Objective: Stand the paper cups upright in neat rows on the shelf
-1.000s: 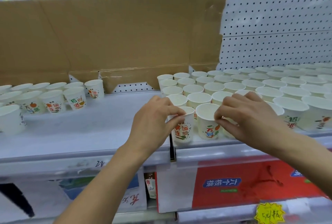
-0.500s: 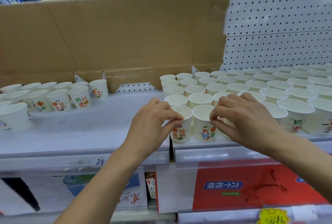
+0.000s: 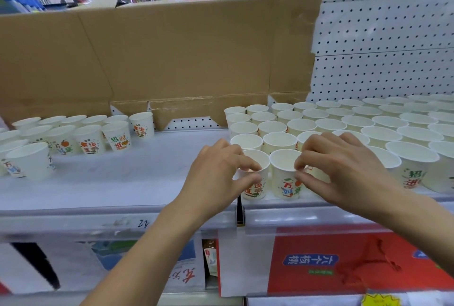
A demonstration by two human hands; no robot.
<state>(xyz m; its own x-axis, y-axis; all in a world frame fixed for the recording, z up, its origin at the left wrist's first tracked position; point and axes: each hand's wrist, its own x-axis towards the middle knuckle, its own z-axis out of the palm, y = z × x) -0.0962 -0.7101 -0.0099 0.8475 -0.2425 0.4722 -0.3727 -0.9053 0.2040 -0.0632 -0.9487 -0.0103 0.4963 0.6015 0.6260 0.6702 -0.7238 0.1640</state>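
Right of the cardboard [image 3: 172, 55], rows [image 3: 356, 121] look nearly done. My left hand [image 3: 216, 173] pinches the corner cup [image 3: 255, 186], my right hand [image 3: 344, 170] seemingly its neighbour [image 3: 282, 178]. The loose cups [image 3: 88, 138] left of it need tidying.

i see matt white paper cups [image 3: 286, 173] with printed sides, a smooth pale shelf [image 3: 118, 178], rough brown cardboard [image 3: 172, 55] and perforated painted backing [image 3: 383, 65].

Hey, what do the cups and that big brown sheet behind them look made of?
The cups look like thin white paper, matte, with rolled rims and printed sides. The brown sheet looks like cardboard: dull, creased along folds, ragged at its cut edges; fluting not visible.
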